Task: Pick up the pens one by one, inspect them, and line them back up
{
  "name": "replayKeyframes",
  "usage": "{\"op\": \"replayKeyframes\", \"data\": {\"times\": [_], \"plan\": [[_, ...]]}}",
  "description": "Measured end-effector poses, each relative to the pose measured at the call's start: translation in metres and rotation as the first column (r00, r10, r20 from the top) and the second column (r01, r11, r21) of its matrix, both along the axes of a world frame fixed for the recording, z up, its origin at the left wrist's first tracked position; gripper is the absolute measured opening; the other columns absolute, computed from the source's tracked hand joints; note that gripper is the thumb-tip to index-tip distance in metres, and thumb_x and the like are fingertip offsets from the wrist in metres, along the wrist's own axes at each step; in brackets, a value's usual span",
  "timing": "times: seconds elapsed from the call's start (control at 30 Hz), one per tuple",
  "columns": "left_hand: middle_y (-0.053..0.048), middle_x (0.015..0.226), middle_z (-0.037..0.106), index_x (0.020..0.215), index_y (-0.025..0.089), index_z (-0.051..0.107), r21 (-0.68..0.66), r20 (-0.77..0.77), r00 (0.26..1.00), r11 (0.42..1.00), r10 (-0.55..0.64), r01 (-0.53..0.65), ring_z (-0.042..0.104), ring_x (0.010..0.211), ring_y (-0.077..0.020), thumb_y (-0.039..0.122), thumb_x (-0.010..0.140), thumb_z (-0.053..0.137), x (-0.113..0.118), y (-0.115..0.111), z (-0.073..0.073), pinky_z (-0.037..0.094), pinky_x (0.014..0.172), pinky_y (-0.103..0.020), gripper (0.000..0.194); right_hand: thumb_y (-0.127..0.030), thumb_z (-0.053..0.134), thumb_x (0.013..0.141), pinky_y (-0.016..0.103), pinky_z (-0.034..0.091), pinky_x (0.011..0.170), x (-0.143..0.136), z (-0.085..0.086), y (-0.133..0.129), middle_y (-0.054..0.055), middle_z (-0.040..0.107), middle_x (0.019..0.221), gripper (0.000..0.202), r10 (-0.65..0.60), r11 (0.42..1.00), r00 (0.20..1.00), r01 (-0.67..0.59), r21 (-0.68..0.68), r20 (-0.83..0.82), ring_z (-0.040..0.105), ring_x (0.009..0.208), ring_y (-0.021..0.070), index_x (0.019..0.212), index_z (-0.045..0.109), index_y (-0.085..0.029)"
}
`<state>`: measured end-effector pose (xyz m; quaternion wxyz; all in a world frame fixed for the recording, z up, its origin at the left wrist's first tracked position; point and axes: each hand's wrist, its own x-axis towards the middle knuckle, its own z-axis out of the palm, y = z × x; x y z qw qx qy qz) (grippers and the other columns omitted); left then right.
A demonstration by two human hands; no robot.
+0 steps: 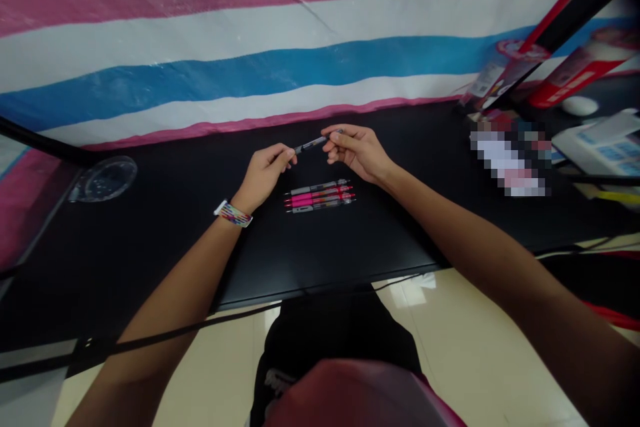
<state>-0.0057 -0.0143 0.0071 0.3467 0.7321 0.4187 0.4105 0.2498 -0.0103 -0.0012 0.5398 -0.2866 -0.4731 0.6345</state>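
Note:
A pen (311, 145) with a clear barrel and dark parts is held between my two hands, above the black table (410, 227). Its left end is pinched by my left hand (267, 172), which wears a patterned wristband. The fingers of my right hand (357, 152) close around the pen's other end. Below the hands, several pens lie side by side on the table: a grey one (317, 187) at the top, pink-red ones (320, 199) in the middle, and another grey one (320, 207) nearest me.
A clear plastic lid or dish (107, 179) sits at the left. To the right stand a clear tub (500, 77) and a red-and-white container (580, 73), with a white rounded object (580, 105) nearby. Striped sheeting (250, 73) hangs behind the table. A dark cable (240, 315) crosses in front.

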Motion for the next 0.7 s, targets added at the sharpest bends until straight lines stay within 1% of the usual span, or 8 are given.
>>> {"op": "replayKeyframes", "data": {"times": [0.13,0.2,0.3,0.37,0.43,0.53,0.63,0.7], "plan": [[-0.001,0.064,0.058,0.07,0.021,0.068,-0.039,0.018,1.0,0.999,-0.011,0.011,0.051,0.061,-0.0152,0.068,0.11,0.057,0.001,0.0,-0.002,0.043,0.063,-0.032,0.062,-0.045,0.098,0.085,0.031,0.069,0.075,0.0,0.001,-0.001,0.002,0.082,0.086,0.033,0.007,1.0,1.0,-0.007,-0.001,0.027,0.073,0.069,0.0135,0.105,0.086,-0.021],[-0.001,0.062,0.057,0.067,0.021,0.067,-0.055,0.047,0.999,0.999,-0.001,0.004,0.049,0.059,-0.0149,0.067,0.111,0.054,0.002,0.001,-0.004,0.042,0.062,-0.032,0.065,-0.043,0.097,0.087,0.031,0.069,0.075,0.0,0.002,-0.002,0.002,0.082,0.086,0.032,-0.004,1.0,0.999,0.004,-0.012,0.038,0.073,0.069,0.0135,0.106,0.086,-0.02],[-0.003,0.073,0.068,0.08,0.021,0.078,-0.021,0.063,0.998,1.0,-0.008,0.009,0.059,0.067,-0.016,0.059,0.108,0.066,0.002,0.002,-0.006,0.048,0.07,-0.033,0.048,-0.042,0.095,0.087,0.029,0.069,0.073,-0.002,0.001,-0.001,0.002,0.082,0.085,0.03,-0.027,0.999,1.0,0.028,-0.027,0.009,0.072,0.068,0.013,0.105,0.086,-0.02],[-0.004,0.083,0.074,0.09,0.023,0.083,0.047,0.049,0.999,0.999,0.005,-0.008,0.065,0.077,-0.0181,0.053,0.102,0.076,0.003,0.003,-0.006,0.051,0.076,-0.034,0.033,-0.039,0.094,0.089,0.027,0.069,0.072,-0.003,0.001,-0.001,0.002,0.082,0.085,0.027,-0.039,0.998,0.999,0.038,-0.047,-0.02,0.073,0.067,0.0124,0.103,0.085,-0.019],[-0.004,0.089,0.076,0.096,0.025,0.085,0.129,0.032,0.998,0.99,0.047,-0.051,0.066,0.082,-0.0196,0.048,0.098,0.081,0.002,0.003,-0.006,0.051,0.077,-0.035,0.024,-0.034,0.091,0.091,0.026,0.069,0.073,-0.004,0.002,-0.001,0.002,0.082,0.084,0.021,-0.051,0.994,0.998,0.047,-0.098,-0.035,0.073,0.068,0.0118,0.103,0.084,-0.018],[-0.004,0.09,0.075,0.099,0.026,0.086,0.184,0.029,0.996,0.979,0.088,-0.092,0.066,0.082,-0.0201,0.044,0.099,0.082,0.0,0.004,-0.007,0.05,0.076,-0.035,0.018,-0.031,0.082,0.099,0.025,0.069,0.076,-0.005,0.007,-0.003,0.003,0.082,0.086,0.016,-0.035,0.98,0.997,0.022,-0.199,-0.062,0.075,0.07,0.0124,0.109,0.082,-0.018],[-0.003,0.086,0.074,0.097,0.026,0.086,0.175,0.033,0.996,0.98,0.088,-0.092,0.066,0.079,-0.0197,0.045,0.1,0.081,-0.002,0.004,-0.007,0.049,0.074,-0.036,0.02,-0.034,0.068,0.107,0.026,0.07,0.08,-0.003,0.011,-0.003,0.006,0.084,0.091,0.023,-0.01,0.961,0.992,-0.026,-0.277,-0.128,0.078,0.076,0.0148,0.114,0.082,-0.016],[-0.003,0.086,0.074,0.096,0.026,0.086,0.171,0.037,0.996,0.981,0.085,-0.09,0.066,0.078,-0.0196,0.046,0.1,0.082,-0.001,0.004,-0.008,0.05,0.073,-0.036,0.021,-0.032,0.063,0.109,0.025,0.07,0.082,-0.002,0.012,-0.002,0.007,0.084,0.091,0.025,-0.027,0.949,0.986,-0.026,-0.314,-0.162,0.079,0.079,0.0152,0.115,0.081,-0.015]]}}
